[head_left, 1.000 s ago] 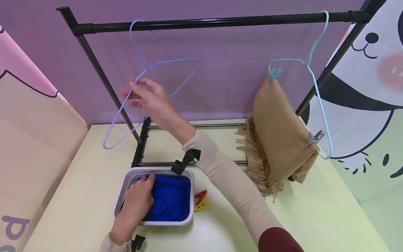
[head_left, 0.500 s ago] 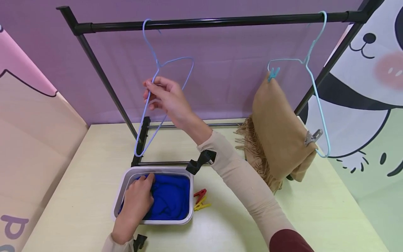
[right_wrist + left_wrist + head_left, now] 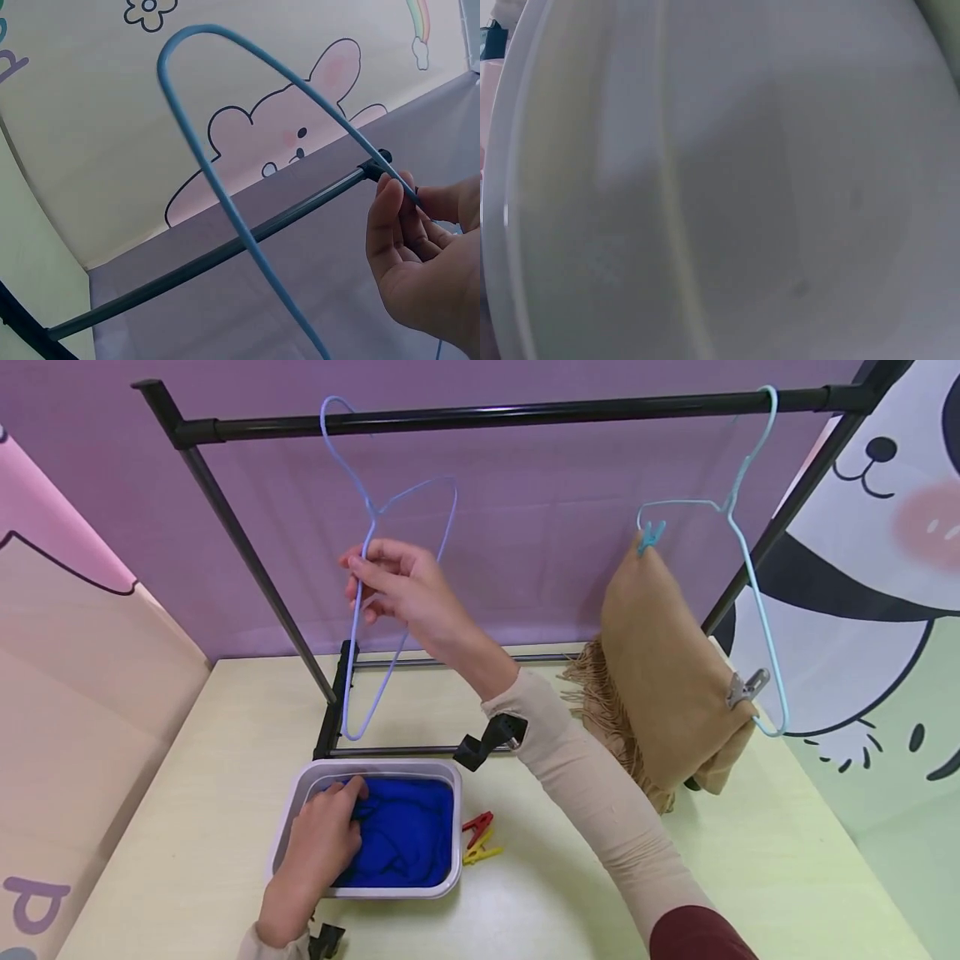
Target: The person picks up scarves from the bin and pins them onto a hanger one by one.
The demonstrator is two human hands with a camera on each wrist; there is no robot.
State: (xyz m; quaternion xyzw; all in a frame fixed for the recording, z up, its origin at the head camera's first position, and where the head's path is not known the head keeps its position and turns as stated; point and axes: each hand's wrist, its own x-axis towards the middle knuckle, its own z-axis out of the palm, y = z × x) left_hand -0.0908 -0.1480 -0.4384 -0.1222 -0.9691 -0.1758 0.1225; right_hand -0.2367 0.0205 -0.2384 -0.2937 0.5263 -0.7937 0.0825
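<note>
Currently the right hand (image 3: 408, 585) pinches one sloping arm of the lilac-blue hanger (image 3: 372, 514) between thumb and fingertips, the gap between them narrowed to the wire. The hanger's hook passes over the left part of the black rail (image 3: 480, 417), and its lower loop hangs above the table (image 3: 187, 827), turned at an angle to the rail. Below it, the left hand (image 3: 318, 839) reaches into a pale plastic tub (image 3: 397, 892), with its fingers on a blue cloth (image 3: 405, 831); the fingertips are partly hidden, so I cannot tell whether they grip the fabric, and the left wrist view shows mainly a blurred whitish surface. Just beside the tub, on the table to its right, a red clip (image 3: 478, 827) and a yellow clip (image 3: 482, 852) lie close together. Farther right along the rail hangs a second hanger, the pale turquoise one (image 3: 729, 510), bearing a folded tan fringed cloth (image 3: 667, 668), which is fastened by a turquoise clip (image 3: 651, 535) at its upper corner and a silver clip (image 3: 747, 687) lower down, near the hanger's bottom bend
</note>
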